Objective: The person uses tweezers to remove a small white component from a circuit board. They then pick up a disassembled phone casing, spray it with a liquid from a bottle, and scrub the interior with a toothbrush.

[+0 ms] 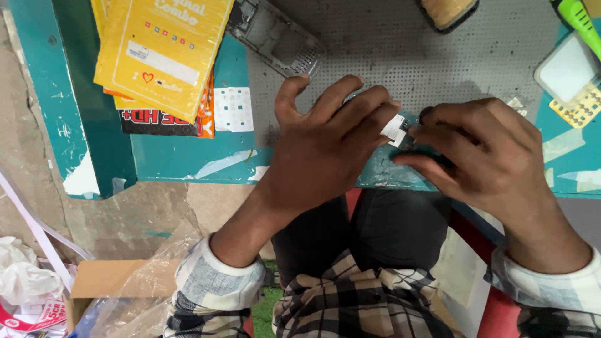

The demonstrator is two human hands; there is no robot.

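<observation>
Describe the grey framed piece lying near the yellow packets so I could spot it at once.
Start at the teal workbench and its grey perforated mat. At the mat's top left corner, beside the yellow packets, lies a bare grey phone frame, tilted. Unlike its neighbours, it is an open metal shell with a fine grille at one end.

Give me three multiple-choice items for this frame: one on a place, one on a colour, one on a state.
1. Where do the yellow packets lie?
A. top left of the table
B. on the floor
C. under the right hand

2. What colour is the table's painted edge?
A. red
B. teal
C. white

3. What are both hands doing?
A. resting flat, apart
B. hanging below the table
C. pinching a small white part between them

Answers: 1 A, the packets overlap the table's top-left corner. 2 B, the worn paint is teal. 3 C, the left hand and right hand meet fingertips at the part.
</observation>
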